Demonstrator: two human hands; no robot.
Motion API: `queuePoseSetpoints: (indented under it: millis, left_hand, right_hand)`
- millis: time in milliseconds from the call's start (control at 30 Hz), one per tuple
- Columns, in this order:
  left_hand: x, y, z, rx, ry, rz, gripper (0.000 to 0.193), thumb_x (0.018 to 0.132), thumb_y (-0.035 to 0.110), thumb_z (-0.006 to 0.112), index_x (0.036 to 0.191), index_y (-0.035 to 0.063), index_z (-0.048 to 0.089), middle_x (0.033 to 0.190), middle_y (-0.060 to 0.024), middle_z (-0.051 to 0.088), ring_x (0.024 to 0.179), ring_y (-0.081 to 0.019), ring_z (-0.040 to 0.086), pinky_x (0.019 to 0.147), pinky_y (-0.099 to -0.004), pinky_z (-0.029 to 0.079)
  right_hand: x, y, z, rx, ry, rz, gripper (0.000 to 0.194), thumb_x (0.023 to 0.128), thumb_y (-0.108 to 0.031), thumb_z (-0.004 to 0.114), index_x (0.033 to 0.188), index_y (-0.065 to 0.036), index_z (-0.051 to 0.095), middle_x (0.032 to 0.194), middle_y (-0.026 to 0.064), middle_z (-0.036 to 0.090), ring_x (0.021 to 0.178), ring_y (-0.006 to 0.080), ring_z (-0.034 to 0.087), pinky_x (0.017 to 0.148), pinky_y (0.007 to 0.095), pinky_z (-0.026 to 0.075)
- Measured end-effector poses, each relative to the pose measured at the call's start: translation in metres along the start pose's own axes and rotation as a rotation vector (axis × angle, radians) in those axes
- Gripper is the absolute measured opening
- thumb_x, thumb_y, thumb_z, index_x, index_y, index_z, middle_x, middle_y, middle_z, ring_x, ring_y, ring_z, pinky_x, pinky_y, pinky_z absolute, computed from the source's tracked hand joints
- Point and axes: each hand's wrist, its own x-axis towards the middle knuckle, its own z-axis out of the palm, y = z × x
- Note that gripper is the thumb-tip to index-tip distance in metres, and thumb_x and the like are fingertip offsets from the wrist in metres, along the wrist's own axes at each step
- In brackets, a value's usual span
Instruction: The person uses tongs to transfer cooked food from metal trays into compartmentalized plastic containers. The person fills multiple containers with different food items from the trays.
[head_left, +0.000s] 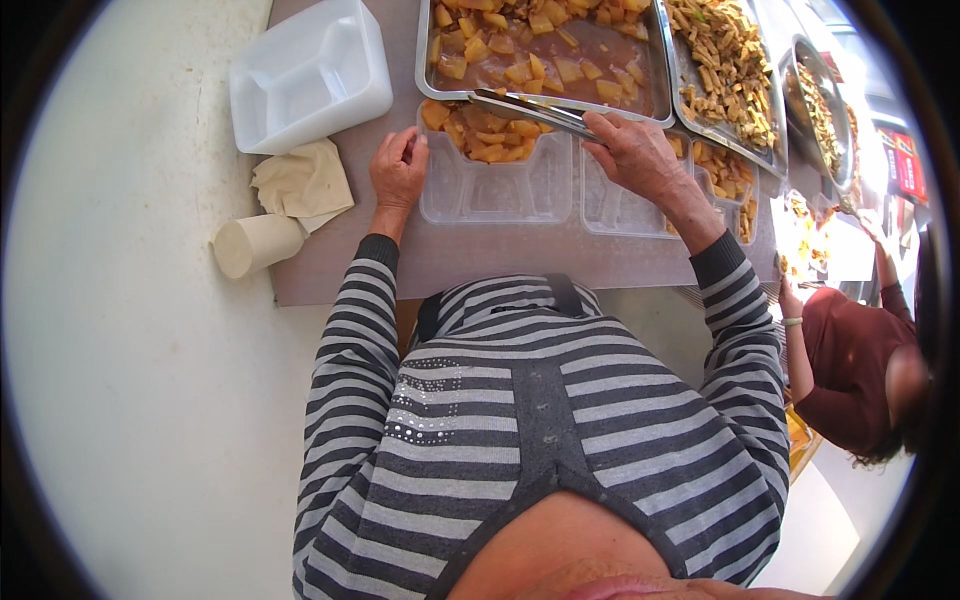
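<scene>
My right hand (637, 157) holds metal tongs (532, 112), which point left over the near rim of a steel tray (555, 103) of yellow vegetable chunks in brown sauce. Below the tongs is a clear plastic compartment container (495, 191); its far compartment holds the same yellow chunks (484, 135), and the near compartments look bare. At this container's left rim is my left hand (400, 169), fingers curled; whether it grips the rim cannot be told. Just right stands another clear container (626, 202), partly hidden by my right hand and forearm.
Stacked white compartment trays (307, 82) lie at the left. A cloth (307, 180) and a pale roll (255, 244) sit by the table's left edge. Another filled container (724, 169), a tray of brown strips (724, 67) and a metal bowl (821, 112) are right, near another person (855, 360).
</scene>
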Motion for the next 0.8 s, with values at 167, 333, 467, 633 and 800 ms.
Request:
queuePoseSetpoints:
  millis: [167, 333, 467, 633, 800]
  left_hand:
    - [0.002, -0.002, 0.0, 0.0, -0.028, 0.013, 0.016, 0.081, 0.014, 0.068, 0.093, 0.0034, 0.068, 0.068, -0.0049, 0.056, 0.055, -0.0169, 0.055, 0.052, -0.0303, 0.046]
    - [0.0, -0.003, -0.005, 0.0, -0.092, 0.021, 0.023, 0.08, 0.015, 0.07, 0.099, 0.0035, 0.067, 0.07, -0.0048, 0.056, 0.056, -0.0167, 0.054, 0.053, -0.0302, 0.045]
    - [0.0, -0.005, -0.008, -0.064, -0.138, -0.007, 0.025, 0.08, 0.014, 0.07, 0.102, 0.0029, 0.067, 0.07, -0.0051, 0.056, 0.055, -0.0168, 0.053, 0.053, -0.0302, 0.045]
    - [-0.009, -0.007, -0.015, -0.104, -0.14, -0.046, 0.024, 0.08, 0.012, 0.07, 0.102, 0.0022, 0.067, 0.07, -0.0056, 0.056, 0.056, -0.0158, 0.053, 0.053, -0.0298, 0.046]
    - [-0.012, -0.009, -0.012, -0.092, -0.099, -0.03, 0.024, 0.08, 0.012, 0.07, 0.102, 0.0017, 0.067, 0.07, -0.0062, 0.056, 0.055, -0.0158, 0.053, 0.053, -0.0295, 0.046]
  right_hand:
    - [-0.005, -0.01, 0.021, -0.012, 0.036, -0.005, 0.028, 0.086, -0.019, 0.064, 0.106, -0.007, 0.049, 0.083, 0.0123, 0.058, 0.074, 0.0339, 0.061, 0.062, 0.0434, 0.05]
    - [-0.023, -0.035, 0.012, -0.022, -0.037, 0.042, 0.025, 0.09, -0.022, 0.062, 0.104, -0.007, 0.048, 0.083, 0.0126, 0.06, 0.073, 0.0314, 0.064, 0.06, 0.04, 0.052]
    - [-0.034, -0.031, 0.029, -0.046, 0.017, 0.03, 0.026, 0.089, -0.022, 0.062, 0.105, -0.008, 0.048, 0.083, 0.0124, 0.059, 0.072, 0.0309, 0.065, 0.059, 0.0402, 0.052]
    - [-0.048, -0.019, 0.019, -0.127, 0.089, 0.04, 0.029, 0.088, -0.022, 0.064, 0.108, -0.008, 0.049, 0.083, 0.0108, 0.059, 0.072, 0.0295, 0.065, 0.059, 0.0403, 0.052]
    - [-0.057, -0.007, 0.017, -0.136, 0.146, 0.027, 0.028, 0.087, -0.022, 0.064, 0.107, -0.009, 0.049, 0.081, 0.0105, 0.059, 0.071, 0.0298, 0.064, 0.058, 0.0407, 0.051]
